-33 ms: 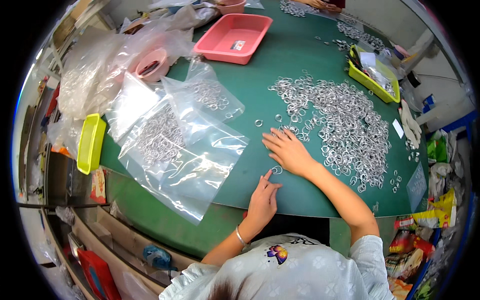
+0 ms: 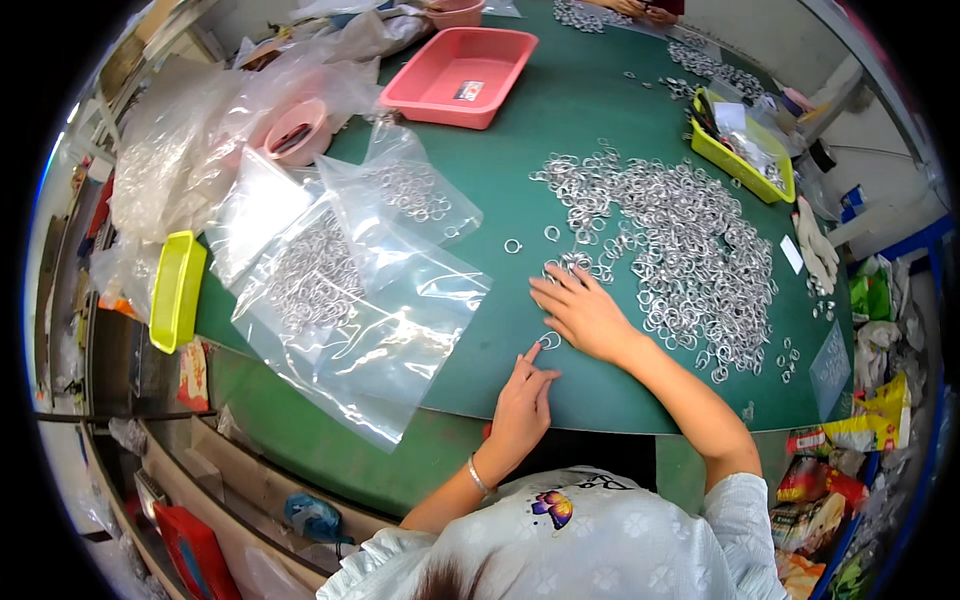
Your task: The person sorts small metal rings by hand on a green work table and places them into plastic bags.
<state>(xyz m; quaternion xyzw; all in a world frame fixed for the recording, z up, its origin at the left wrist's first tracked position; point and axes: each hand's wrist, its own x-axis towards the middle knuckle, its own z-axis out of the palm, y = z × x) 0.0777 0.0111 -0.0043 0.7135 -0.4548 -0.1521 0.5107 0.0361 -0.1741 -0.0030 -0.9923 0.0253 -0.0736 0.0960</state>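
Note:
Flat on the green table, my right hand (image 2: 588, 315) has its fingers stretched over the near left edge of a large pile of silver metal rings (image 2: 690, 240). My left hand (image 2: 524, 402) lies lower and to the left. Its index finger points out to a pair of loose rings (image 2: 549, 341) and appears to touch them, while its other fingers are partly curled. Neither hand grips anything. Two single rings (image 2: 513, 246) lie above my right hand. Left of my hands rests a clear plastic bag (image 2: 395, 340), and silver rings (image 2: 318, 275) show in the plastic.
A pink tray (image 2: 430, 110) stands at the back, and a yellow-green basket (image 2: 735, 155) with tools at the right. Another yellow-green tray (image 2: 178, 290) sits on the left edge. Crumpled plastic (image 2: 170, 160) fills the far left. Another person's hands (image 2: 645, 10) show at the far end.
My right hand has shifted very slightly against the rings, its fingertips now on those by the pile's edge. The whole view has moved a little; my left hand keeps its place.

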